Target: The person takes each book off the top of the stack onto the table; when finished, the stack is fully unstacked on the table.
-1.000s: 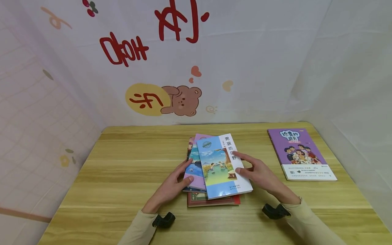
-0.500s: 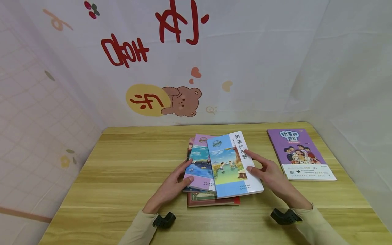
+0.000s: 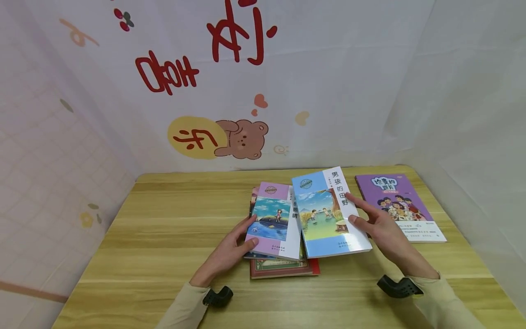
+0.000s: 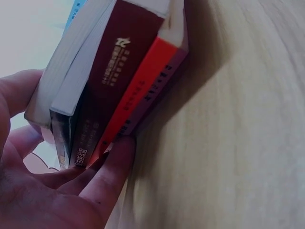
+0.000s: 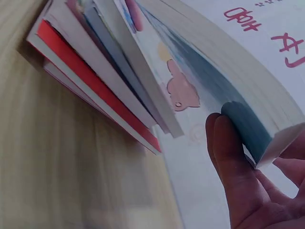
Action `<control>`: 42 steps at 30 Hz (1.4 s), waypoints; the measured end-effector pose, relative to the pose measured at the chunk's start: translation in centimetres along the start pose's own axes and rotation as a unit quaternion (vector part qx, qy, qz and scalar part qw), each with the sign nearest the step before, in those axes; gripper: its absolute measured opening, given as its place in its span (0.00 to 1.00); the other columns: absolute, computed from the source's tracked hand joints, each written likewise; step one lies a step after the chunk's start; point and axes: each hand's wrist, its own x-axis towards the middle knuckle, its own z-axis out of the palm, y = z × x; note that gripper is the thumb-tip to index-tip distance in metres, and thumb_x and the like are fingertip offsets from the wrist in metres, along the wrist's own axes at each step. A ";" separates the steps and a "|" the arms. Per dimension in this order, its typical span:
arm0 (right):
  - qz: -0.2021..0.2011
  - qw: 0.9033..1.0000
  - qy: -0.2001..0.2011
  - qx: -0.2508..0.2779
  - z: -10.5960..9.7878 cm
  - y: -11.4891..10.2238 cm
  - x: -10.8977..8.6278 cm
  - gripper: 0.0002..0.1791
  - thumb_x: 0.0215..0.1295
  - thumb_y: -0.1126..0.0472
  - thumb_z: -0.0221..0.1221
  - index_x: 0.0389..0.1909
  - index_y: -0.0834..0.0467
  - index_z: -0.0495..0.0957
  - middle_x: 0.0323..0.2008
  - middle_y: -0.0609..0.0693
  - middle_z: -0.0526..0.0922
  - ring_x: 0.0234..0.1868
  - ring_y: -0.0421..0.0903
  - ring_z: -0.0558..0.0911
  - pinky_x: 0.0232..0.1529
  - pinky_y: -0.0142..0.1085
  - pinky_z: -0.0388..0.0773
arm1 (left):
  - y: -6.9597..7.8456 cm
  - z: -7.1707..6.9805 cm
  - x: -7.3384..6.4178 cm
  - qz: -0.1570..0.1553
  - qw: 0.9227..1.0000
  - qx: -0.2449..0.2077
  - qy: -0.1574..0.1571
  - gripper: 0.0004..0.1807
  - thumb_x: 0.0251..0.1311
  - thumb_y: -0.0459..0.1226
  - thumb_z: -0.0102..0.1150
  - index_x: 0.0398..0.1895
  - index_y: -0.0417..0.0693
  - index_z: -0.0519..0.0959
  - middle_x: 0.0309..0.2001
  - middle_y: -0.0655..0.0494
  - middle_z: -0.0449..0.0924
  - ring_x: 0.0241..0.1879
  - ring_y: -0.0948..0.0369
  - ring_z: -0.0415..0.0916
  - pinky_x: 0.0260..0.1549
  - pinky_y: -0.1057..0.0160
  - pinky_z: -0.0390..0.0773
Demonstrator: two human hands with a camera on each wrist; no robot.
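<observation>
My right hand (image 3: 384,230) grips the right edge of a blue-and-white paperback book (image 3: 322,214), thumb on the cover and fingers underneath. In the right wrist view the blue book (image 5: 224,71) is lifted, apart from the stack. My left hand (image 3: 227,251) holds the left side of a stack of books, its thumb on the pink book (image 3: 271,219) on top. A dark red book (image 3: 283,268) sticks out below. In the left wrist view the fingers (image 4: 112,176) lie against the spines, which include a red-orange one (image 4: 138,90).
A purple book (image 3: 396,196) lies at the table's right, partly behind my right hand. The wooden table (image 3: 172,219) meets a white printed cloth (image 3: 337,91) at its back edge. Dark wrist devices (image 3: 218,297) sit on both wrists.
My right hand has moved the blue book right and up, off the pink book, uncovering most of its cover. The left hand has stayed in place at the stack.
</observation>
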 end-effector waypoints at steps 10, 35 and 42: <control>-0.036 0.999 0.029 0.003 -1.8 -0.5 -0.1 0.34 0.81 0.55 0.54 0.83 0.42 0.56 0.79 0.68 0.53 0.48 0.35 0.84 0.34 0.33 0.83 | 0.0 0.2 0.1 0.011 1.000 0.003 0.003 0.37 0.76 0.45 0.58 0.83 0.56 0.57 0.83 0.41 0.45 0.79 0.39 0.47 0.74 0.37 0.52; 0.007 0.999 0.045 0.017 -4.4 1.8 1.3 0.37 0.81 0.51 0.54 0.84 0.40 0.50 0.82 0.66 0.43 0.51 0.30 0.81 0.46 0.30 0.83 | 0.0 0.6 -0.1 -0.008 0.999 0.001 0.032 0.36 0.75 0.47 0.59 0.82 0.60 0.59 0.83 0.44 0.47 0.81 0.42 0.43 0.75 0.39 0.50; -0.015 0.999 0.039 0.013 -4.6 3.0 2.2 0.37 0.81 0.53 0.54 0.84 0.49 0.51 0.80 0.69 0.46 0.49 0.35 0.83 0.44 0.31 0.84 | -0.3 0.7 0.0 -0.007 1.000 -0.004 0.029 0.37 0.75 0.47 0.59 0.82 0.60 0.59 0.83 0.44 0.47 0.81 0.43 0.44 0.75 0.40 0.50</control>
